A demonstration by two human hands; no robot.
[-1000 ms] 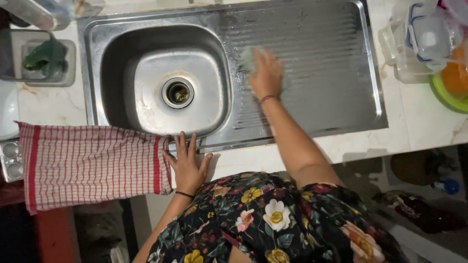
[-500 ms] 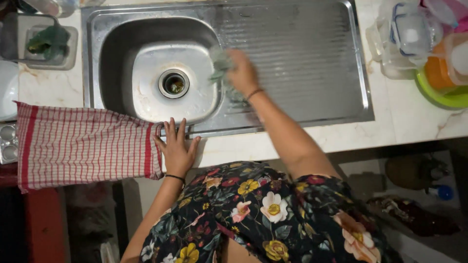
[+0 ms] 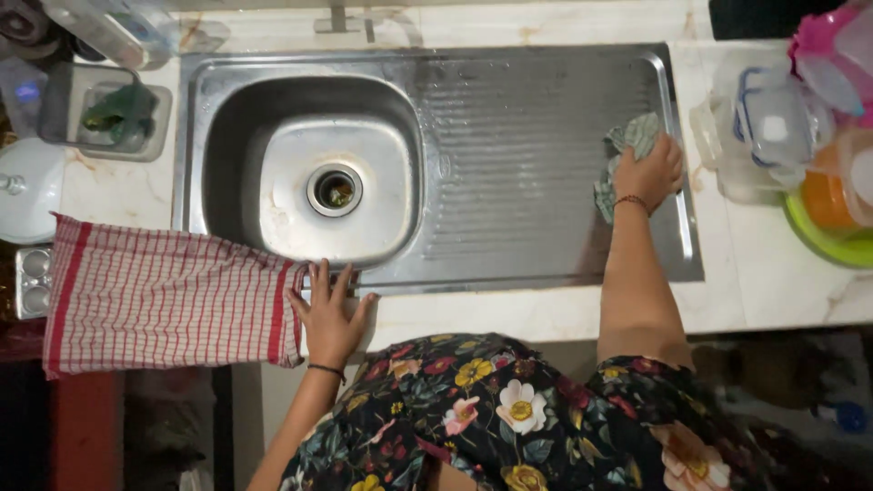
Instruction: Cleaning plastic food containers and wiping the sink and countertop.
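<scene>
Cloth [image 3: 627, 145], a crumpled grey-green rag, sits bunched under the right hand [image 3: 647, 173], which presses it flat-palmed onto the ribbed steel drainboard [image 3: 527, 164] near its 3 o'clock edge. Wiping looks to be the step in hand; another stroke would call for steady pressure along the grooves. Left hand [image 3: 327, 314] rests spread on the counter edge, at 6 o'clock of the basin [image 3: 264, 145], touching a red checked towel [image 3: 164, 300].

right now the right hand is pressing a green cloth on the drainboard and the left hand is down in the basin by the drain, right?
Not quite. The right hand does press the green cloth on the drainboard, but the left hand is not in the basin. The head view shows it resting flat on the sink's front edge, beside the red checked towel.
</scene>
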